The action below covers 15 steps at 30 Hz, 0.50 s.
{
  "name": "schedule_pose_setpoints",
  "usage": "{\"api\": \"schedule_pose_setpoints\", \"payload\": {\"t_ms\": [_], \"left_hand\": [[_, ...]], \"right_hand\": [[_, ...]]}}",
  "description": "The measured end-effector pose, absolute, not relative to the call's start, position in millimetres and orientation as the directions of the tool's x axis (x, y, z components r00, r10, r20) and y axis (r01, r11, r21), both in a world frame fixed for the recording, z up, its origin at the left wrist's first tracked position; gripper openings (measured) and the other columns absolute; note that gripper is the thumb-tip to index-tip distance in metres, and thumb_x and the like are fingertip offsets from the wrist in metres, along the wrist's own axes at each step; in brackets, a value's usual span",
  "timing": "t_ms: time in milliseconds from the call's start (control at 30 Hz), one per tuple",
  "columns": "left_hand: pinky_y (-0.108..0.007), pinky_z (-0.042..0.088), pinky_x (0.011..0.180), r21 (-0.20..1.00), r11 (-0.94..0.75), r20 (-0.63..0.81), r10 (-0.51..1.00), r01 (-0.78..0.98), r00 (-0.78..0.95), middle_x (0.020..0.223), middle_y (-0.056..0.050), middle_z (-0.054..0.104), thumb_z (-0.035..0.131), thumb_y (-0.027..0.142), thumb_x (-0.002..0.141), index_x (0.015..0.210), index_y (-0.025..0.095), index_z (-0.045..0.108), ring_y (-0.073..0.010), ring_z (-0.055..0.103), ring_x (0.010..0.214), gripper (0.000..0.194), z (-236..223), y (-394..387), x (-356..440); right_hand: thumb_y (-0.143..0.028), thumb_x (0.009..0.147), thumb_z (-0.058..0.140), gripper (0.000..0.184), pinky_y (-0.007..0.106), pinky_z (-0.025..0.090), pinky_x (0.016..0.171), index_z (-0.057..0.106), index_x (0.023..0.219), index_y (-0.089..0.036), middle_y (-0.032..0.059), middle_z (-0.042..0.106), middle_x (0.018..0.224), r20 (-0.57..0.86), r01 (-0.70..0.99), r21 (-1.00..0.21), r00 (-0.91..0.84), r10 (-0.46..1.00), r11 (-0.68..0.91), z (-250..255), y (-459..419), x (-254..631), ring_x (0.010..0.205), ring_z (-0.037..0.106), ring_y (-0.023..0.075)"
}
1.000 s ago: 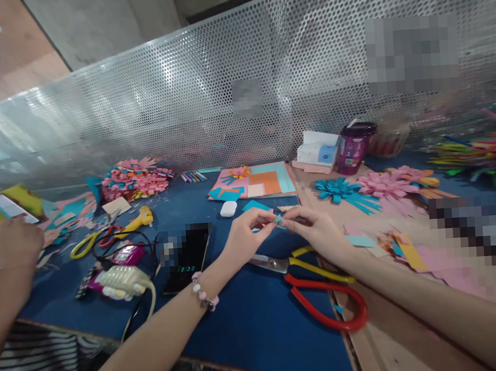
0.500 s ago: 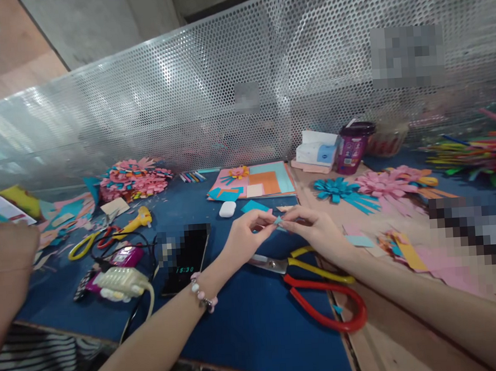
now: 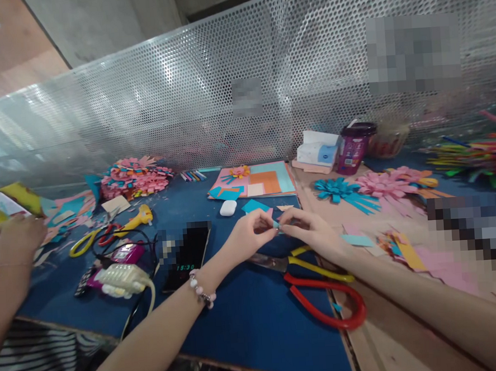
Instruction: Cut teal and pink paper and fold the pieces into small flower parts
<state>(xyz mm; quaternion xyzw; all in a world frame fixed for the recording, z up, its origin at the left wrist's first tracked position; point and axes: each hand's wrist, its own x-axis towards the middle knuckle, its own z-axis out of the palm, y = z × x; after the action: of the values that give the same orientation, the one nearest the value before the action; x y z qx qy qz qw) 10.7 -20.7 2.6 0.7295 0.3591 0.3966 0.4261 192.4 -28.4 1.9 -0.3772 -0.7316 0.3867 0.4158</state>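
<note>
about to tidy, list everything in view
mesh: 1, silver, back
pile: 1, mixed, left
pens: several, mixed, back
sheets: several, mixed, back
box: 1, white-blue, right
cup: 1, purple, right
tub: 1, clear, right
sticks: many, mixed, right
flowers: several, mixed, right
scraps: many, mixed, both sides
case: 1, white, centre
phone: 1, black, left
glue gun: 1, yellow, left
cables: several, black and cream, left
scissors: 2, red-yellow, left and centre
co-worker's hands: 2, left
bracelet: 1, pink-white, left wrist
piece: 1, blue, centre
left hand: 1, centre
right hand: 1, centre
</note>
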Motion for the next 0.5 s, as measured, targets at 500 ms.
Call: {"api": "schedule_pose_setpoints", "payload": {"t_ms": [500], "left_hand": [[-0.030,0.048,0.074,0.957,-0.274,0.222,0.903,0.096,0.367,0.085,-0.005,0.063,0.058,0.026,0.075,0.090,0.014,0.060,-0.0133,0.058,0.076,0.020,1.2,-16.9,10.2]], "right_hand": [[-0.019,0.081,0.051,0.007,0.031,0.047,0.071,0.054,0.087,-0.020,0.0067,0.055,0.093,0.702,0.486,-0.490,-0.272,0.658,0.724,-8.0,-31.4,184.5,0.083,0.054,0.0169]]}}
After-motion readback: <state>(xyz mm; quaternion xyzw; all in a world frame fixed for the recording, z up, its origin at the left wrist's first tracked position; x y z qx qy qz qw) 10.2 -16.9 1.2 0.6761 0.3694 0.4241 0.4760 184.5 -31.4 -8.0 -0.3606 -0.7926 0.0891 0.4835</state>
